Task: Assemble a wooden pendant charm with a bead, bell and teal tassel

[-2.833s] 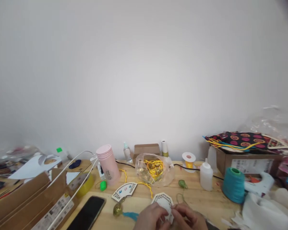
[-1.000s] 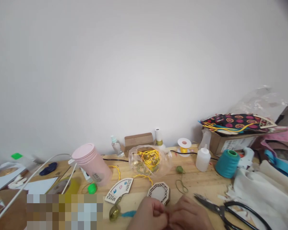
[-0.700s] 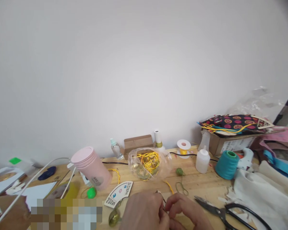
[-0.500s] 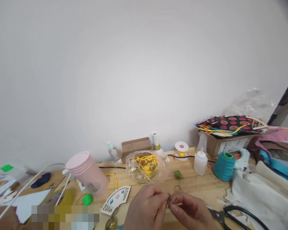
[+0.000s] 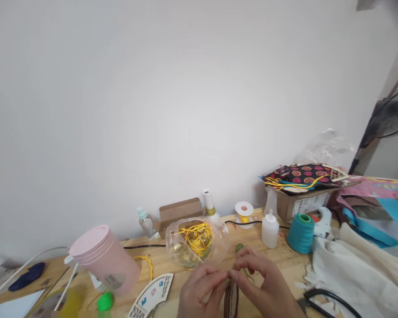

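While the left hand (image 5: 200, 289) and right hand (image 5: 260, 280) clamp a dark cord (image 5: 231, 304) — flask label (image 5: 113, 281) blurred.

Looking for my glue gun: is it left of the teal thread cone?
No, the glue gun sits to the right of the teal thread cone.

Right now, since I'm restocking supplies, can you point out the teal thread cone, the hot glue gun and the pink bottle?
teal thread cone (image 5: 300, 234): head view, on the wound thread of its side.
hot glue gun (image 5: 323, 223): head view, on its white body.
pink bottle (image 5: 102, 265): head view, on its side wall.
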The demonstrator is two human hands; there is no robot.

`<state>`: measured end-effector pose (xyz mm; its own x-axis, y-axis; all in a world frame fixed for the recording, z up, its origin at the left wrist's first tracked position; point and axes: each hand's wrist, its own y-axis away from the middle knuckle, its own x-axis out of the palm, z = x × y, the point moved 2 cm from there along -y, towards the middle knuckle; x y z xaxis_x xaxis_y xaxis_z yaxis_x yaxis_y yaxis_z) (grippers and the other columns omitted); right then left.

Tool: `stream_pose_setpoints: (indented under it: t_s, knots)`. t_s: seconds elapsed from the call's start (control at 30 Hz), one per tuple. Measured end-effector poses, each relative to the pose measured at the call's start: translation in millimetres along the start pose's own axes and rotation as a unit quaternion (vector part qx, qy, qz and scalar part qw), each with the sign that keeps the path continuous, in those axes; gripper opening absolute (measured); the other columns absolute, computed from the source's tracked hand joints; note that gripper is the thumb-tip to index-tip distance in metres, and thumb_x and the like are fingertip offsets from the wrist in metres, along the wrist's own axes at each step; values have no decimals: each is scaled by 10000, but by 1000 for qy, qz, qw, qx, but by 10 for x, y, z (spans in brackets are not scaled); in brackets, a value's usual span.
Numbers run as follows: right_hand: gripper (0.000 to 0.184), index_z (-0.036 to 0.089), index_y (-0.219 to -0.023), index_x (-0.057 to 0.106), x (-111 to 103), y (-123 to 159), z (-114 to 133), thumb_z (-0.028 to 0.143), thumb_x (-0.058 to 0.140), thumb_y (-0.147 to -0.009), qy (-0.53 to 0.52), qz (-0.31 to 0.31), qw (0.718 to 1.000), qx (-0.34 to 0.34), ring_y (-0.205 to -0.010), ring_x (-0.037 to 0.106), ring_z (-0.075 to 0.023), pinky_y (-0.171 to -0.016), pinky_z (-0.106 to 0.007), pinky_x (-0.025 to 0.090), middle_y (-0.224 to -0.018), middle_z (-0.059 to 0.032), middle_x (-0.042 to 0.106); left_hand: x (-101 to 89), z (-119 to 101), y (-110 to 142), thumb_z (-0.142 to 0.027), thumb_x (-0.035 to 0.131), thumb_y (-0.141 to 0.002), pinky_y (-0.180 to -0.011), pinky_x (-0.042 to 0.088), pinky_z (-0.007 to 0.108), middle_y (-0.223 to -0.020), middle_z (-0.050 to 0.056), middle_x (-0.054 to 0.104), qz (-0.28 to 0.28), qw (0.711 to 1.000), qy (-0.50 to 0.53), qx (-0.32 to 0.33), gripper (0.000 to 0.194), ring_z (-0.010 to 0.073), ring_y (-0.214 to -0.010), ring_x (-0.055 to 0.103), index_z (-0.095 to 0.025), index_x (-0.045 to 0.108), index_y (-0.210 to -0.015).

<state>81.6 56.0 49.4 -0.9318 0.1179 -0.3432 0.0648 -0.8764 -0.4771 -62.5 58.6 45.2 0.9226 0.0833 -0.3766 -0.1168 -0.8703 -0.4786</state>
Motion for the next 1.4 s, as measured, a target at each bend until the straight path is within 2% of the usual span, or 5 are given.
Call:
stream_pose_setpoints:
  t_s: [0.37,0.7,1.07,1.27,1.4]
  knots:
    - [105,172,-625,614,215,-18,-168,241,592,-701,-84,18,996,2,-727,555,-158,-648,-241,449,-734,-34,567,18,243,83,-313,672,-589,-572,450,243,-567,29,654,-40,980,148,-130,110,171,-570,580,-209,705,-576]
    - [156,167,-602,634,217,63,-101,282,591,-698,-123,18,992,23,-621,550,-147,-575,-237,450,-621,-29,574,149,442,222,-382,717,-496,-530,428,251,-581,56,676,53,886,279,-367,278,168,-542,569,-135,695,-620]
    - [327,141,-542,612,392,83,-297,451,702,-490,-301,79,921,234,-446,430,-71,-467,-199,370,-484,32,511,115,557,256,-391,666,-559,-481,373,226,-548,44,634,80,931,166,-314,282,143,-518,512,-111,689,-586]
    - [381,141,-606,649,359,75,-254,520,611,-592,-276,61,935,214,-416,419,-76,-416,-193,365,-464,26,512,60,447,211,-312,691,-535,-511,374,227,-505,14,598,58,942,174,-282,194,126,-500,493,-123,654,-516]
    - [281,152,-675,658,243,79,-193,424,587,-668,-165,12,977,130,-519,495,-115,-483,-212,401,-579,-13,588,44,408,180,-305,681,-542,-495,363,219,-465,-10,546,25,945,167,-279,189,120,-495,467,-126,643,-495]
